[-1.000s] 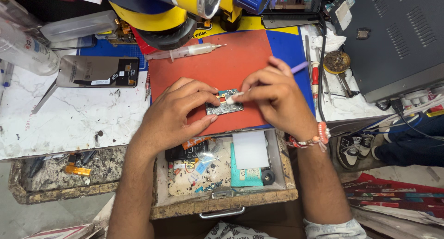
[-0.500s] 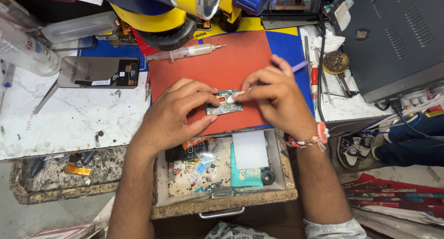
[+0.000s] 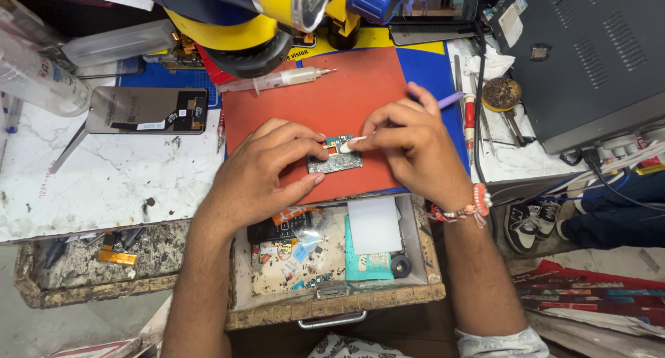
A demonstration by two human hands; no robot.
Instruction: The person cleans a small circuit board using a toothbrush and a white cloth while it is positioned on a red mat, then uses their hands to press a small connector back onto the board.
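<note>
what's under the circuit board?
The circuit board lies on the red mat. The left hand holds its left end, the right hand covers its right edge; anything beneath the board is hidden.

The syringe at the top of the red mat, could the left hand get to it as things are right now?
Probably yes. The syringe lies in the open on the red mat, just beyond the left hand, with nothing between them. That hand would first have to let go of the small circuit board.

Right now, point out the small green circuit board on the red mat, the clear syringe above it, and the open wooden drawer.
small green circuit board (image 3: 337, 162), head view, on its lower bare half.
clear syringe (image 3: 280, 80), head view, mid-barrel.
open wooden drawer (image 3: 339, 299), head view, on its front rim.
</note>
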